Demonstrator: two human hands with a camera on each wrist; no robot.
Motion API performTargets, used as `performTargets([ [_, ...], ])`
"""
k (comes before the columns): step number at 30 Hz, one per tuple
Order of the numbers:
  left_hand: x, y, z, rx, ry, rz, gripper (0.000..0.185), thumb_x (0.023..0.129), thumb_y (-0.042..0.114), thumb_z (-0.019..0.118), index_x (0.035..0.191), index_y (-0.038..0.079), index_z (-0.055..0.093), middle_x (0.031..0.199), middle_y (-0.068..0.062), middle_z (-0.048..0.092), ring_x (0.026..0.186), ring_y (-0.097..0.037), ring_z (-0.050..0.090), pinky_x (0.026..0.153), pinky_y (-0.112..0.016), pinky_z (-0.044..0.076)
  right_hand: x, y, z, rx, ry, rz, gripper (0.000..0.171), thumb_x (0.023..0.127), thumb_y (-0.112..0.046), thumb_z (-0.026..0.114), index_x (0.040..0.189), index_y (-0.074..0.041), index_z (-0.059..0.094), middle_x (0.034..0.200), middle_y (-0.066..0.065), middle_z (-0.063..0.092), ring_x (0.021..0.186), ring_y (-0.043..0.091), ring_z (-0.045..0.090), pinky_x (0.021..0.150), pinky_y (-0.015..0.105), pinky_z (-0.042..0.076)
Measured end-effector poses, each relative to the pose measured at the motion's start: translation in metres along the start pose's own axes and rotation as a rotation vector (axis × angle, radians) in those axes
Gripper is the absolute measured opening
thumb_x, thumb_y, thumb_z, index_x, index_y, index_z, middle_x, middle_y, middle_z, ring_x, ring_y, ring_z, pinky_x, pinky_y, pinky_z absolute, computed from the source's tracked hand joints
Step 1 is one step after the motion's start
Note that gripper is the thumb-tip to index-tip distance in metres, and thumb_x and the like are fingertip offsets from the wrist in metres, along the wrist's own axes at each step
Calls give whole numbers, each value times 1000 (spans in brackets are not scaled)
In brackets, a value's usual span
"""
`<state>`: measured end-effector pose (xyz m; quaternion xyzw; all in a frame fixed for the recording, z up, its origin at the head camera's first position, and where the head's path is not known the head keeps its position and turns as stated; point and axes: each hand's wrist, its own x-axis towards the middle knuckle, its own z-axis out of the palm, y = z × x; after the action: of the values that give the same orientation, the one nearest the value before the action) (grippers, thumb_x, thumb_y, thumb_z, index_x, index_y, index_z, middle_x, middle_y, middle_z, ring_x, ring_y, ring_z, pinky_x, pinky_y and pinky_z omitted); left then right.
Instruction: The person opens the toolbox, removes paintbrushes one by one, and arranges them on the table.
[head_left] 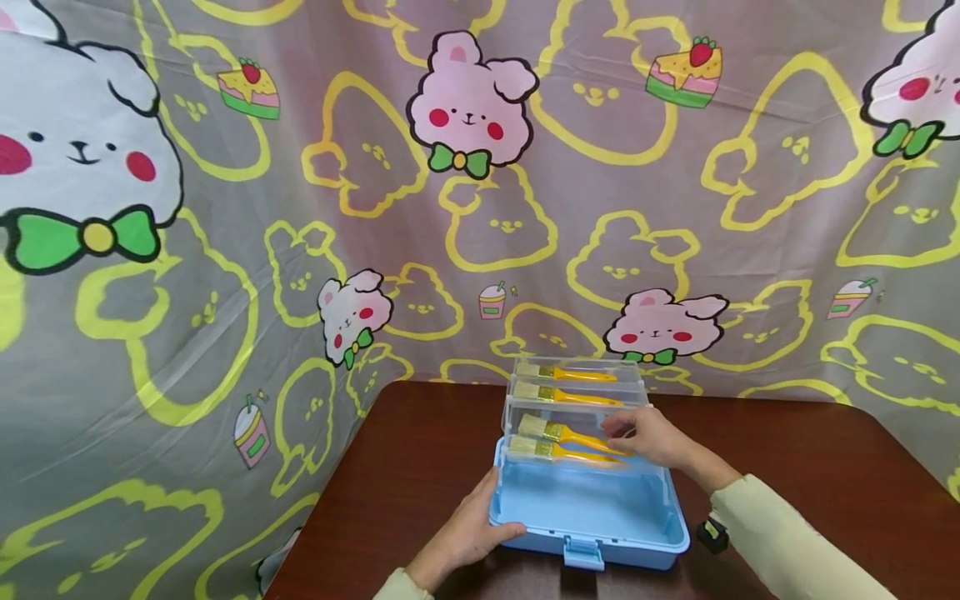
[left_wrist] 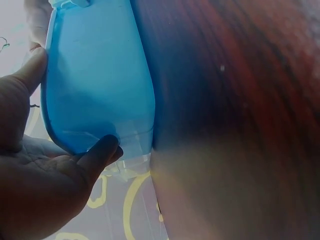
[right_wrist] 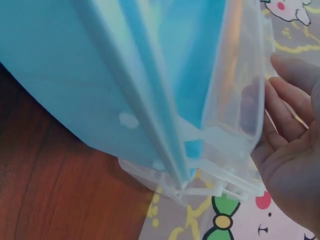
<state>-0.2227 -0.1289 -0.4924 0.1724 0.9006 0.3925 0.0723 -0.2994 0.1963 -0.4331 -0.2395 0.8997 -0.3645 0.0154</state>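
Observation:
A light blue plastic box (head_left: pixel 592 508) stands open on the dark wooden table (head_left: pixel 420 450). Clear stepped trays (head_left: pixel 577 408) fold out behind it and hold several yellow-handled paintbrushes (head_left: pixel 555 432). My left hand (head_left: pixel 487 517) grips the box's front left corner. In the left wrist view the thumb and a finger of that hand (left_wrist: pixel 67 105) clasp the blue wall (left_wrist: pixel 95 75). My right hand (head_left: pixel 622 433) rests with relaxed fingers on the lower clear tray, over the brush handles. The right wrist view shows its straight fingers (right_wrist: pixel 290 100) against the clear tray wall (right_wrist: pixel 240 75), beside the blue box (right_wrist: pixel 60 65).
A blue latch (head_left: pixel 583 552) sits at the box's front edge. A cartoon-printed cloth (head_left: pixel 225 250) hangs behind and to the left of the table. A small black device (head_left: pixel 712 533) is at my right wrist. Bare tabletop lies on either side of the box.

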Motion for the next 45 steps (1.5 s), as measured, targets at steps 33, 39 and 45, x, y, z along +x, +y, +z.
performTargets([
  [33,-2,2,0,45,8,8,101,80,45,73,149,-4,17,152,-24,20,135,-35,27,105,-52,28,5,9,9,-130,-57,-30,28,78,-1,75,105,-1,71,92,1,67,79,15,58,71,31,54],
  [39,-1,2,0,22,3,-2,100,81,45,73,149,-3,17,152,-24,19,136,-35,26,105,-52,28,6,8,9,-135,-52,-19,27,82,-4,72,109,-2,69,95,0,65,79,15,55,73,32,53],
  [45,-1,2,1,23,1,5,100,81,45,73,149,-2,16,152,-23,20,135,-34,27,104,-52,29,6,6,9,-112,-57,9,23,84,-2,68,107,-4,70,93,-2,64,78,15,54,74,33,52],
])
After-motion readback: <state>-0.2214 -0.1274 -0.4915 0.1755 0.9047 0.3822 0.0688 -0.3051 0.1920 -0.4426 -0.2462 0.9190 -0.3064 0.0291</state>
